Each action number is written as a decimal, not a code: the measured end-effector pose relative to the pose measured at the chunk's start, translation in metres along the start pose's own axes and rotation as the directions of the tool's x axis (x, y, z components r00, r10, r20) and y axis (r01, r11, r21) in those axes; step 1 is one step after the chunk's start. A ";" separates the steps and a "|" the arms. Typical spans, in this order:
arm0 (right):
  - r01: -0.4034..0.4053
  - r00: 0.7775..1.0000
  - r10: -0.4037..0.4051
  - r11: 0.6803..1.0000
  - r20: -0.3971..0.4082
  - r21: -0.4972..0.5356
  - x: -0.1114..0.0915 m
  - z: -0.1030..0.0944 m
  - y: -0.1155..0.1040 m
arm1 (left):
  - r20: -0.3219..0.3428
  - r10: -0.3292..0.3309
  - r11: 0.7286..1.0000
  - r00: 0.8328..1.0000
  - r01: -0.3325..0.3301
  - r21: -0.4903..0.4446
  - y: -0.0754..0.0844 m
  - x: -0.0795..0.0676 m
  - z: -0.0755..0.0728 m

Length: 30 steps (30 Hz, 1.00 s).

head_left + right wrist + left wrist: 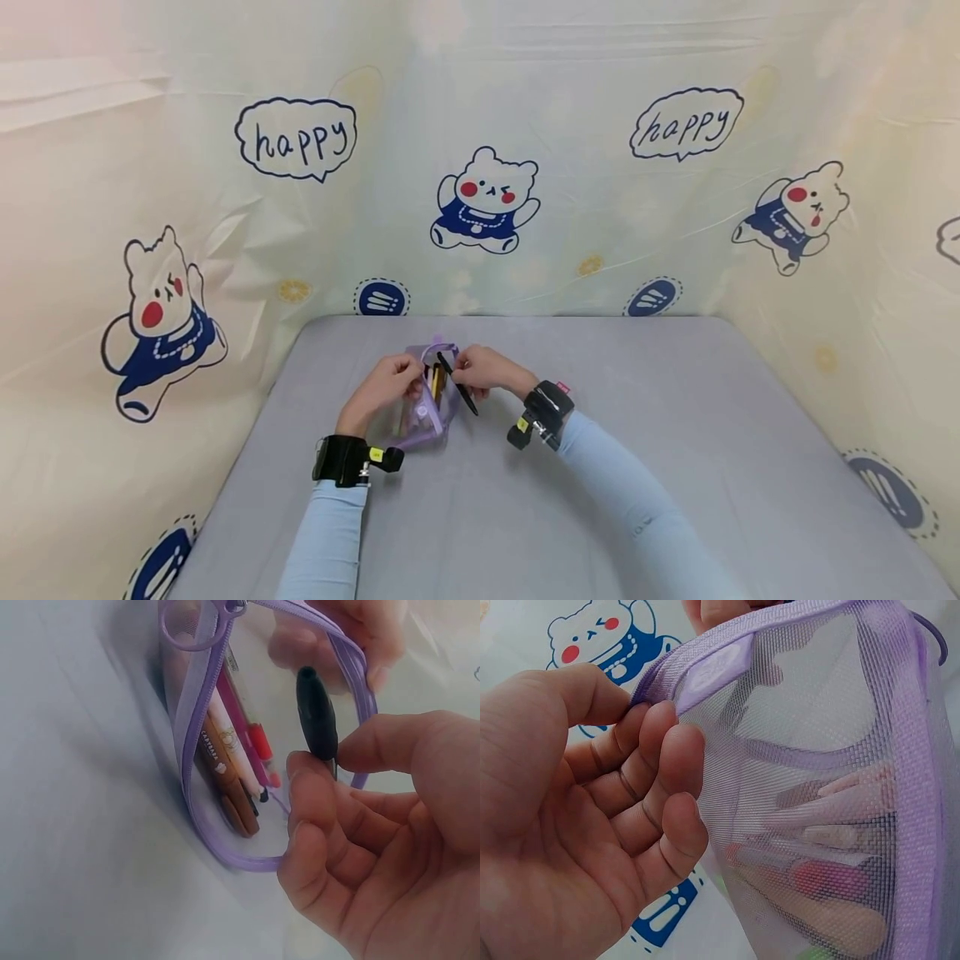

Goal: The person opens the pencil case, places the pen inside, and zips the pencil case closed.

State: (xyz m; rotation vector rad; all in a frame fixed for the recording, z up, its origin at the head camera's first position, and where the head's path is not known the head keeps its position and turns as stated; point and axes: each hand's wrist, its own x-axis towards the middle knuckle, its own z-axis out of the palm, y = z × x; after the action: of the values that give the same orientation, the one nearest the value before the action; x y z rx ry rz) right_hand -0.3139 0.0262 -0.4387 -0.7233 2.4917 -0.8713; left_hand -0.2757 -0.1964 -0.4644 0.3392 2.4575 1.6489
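A purple mesh pencil case point(431, 421) lies unzipped on the table, its mouth spread wide. Several pens and markers show inside, among them a brown marker point(217, 776) and a pen with a red end point(258, 740). My left hand point(622, 787) pinches the zippered rim of the case between thumb and index finger. Between the thumb and fingers of my right hand point(375, 817) is a black pen point(316, 712), held at the mouth of the case. In the head view this pen slants down to the right, its lower end outside the case.
A grey cloth covers the table point(600, 433). Behind it and along both sides hangs a pale curtain point(570, 208) printed with bears and lettering. A round purple zipper ring point(193, 626) hangs at the far end of the opening.
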 end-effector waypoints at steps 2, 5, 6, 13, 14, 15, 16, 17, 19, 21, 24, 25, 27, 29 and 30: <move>-0.008 1.000 0.008 1.000 -0.003 0.015 0.001 0.000 0.000 | 0.013 -0.003 1.000 1.000 0.003 0.002 0.007 -0.002 0.001; -0.017 1.000 0.018 0.999 -0.009 0.036 0.003 0.001 0.003 | 0.028 -0.012 1.000 1.000 0.011 0.010 0.018 -0.005 0.003; -0.022 1.000 0.023 0.999 -0.012 0.045 0.003 0.002 0.003 | 0.030 -0.016 1.000 0.999 0.015 0.015 0.018 -0.005 0.003; -0.050 0.998 0.054 0.994 -0.040 0.096 0.014 0.008 0.003 | 0.015 -0.019 1.000 1.000 0.019 0.006 0.001 0.004 0.004; -0.042 0.998 0.048 0.993 -0.045 0.112 0.015 0.008 0.003 | 0.012 -0.019 1.000 1.000 0.019 0.008 0.001 0.005 0.004; -0.030 0.998 0.037 0.990 -0.047 0.138 0.016 0.008 0.002 | 0.012 -0.021 1.000 1.000 0.021 0.007 0.001 0.005 0.004; -0.017 0.999 0.024 0.985 -0.042 0.170 0.017 0.008 0.002 | 0.011 -0.025 1.000 1.000 0.025 0.003 0.001 0.004 0.004; -0.002 0.999 0.009 0.980 -0.034 0.199 0.017 0.008 0.001 | 0.010 -0.031 1.000 0.999 0.031 -0.001 0.002 0.004 0.004; 0.020 1.000 -0.018 0.968 -0.012 0.251 0.016 0.008 0.001 | 0.009 -0.040 0.999 0.999 0.040 -0.012 0.003 0.003 0.004; 0.035 0.999 -0.039 0.962 0.009 0.270 0.014 0.008 0.003 | 0.017 -0.039 0.999 0.999 0.040 -0.009 0.003 0.002 0.004; 0.042 0.999 -0.047 0.966 0.015 0.254 0.010 0.007 0.005 | 0.020 -0.038 0.999 0.999 0.039 -0.006 0.003 0.002 0.004; 0.043 0.999 -0.047 0.969 0.011 0.245 0.009 0.006 0.006 | 0.022 -0.033 0.999 0.999 0.033 0.001 0.002 0.002 0.004; 0.038 0.999 -0.039 0.971 0.000 0.237 0.006 0.004 0.007 | 0.019 -0.031 1.000 0.999 0.031 0.005 0.002 0.001 0.004; 0.036 0.999 -0.034 0.974 -0.010 0.225 0.004 0.002 0.007 | 0.016 -0.030 1.000 0.999 0.030 0.009 0.002 0.001 0.003; 0.035 0.999 -0.032 0.975 -0.017 0.218 0.003 0.001 0.008 | 0.014 -0.030 1.000 0.999 0.030 0.009 0.002 0.001 0.003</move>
State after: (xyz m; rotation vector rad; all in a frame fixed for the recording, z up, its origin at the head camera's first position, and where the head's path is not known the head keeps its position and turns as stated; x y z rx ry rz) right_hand -0.3182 0.0296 -0.4451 -0.6875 2.3525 -1.1442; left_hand -0.2760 -0.1922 -0.4638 0.3120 2.4480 1.6190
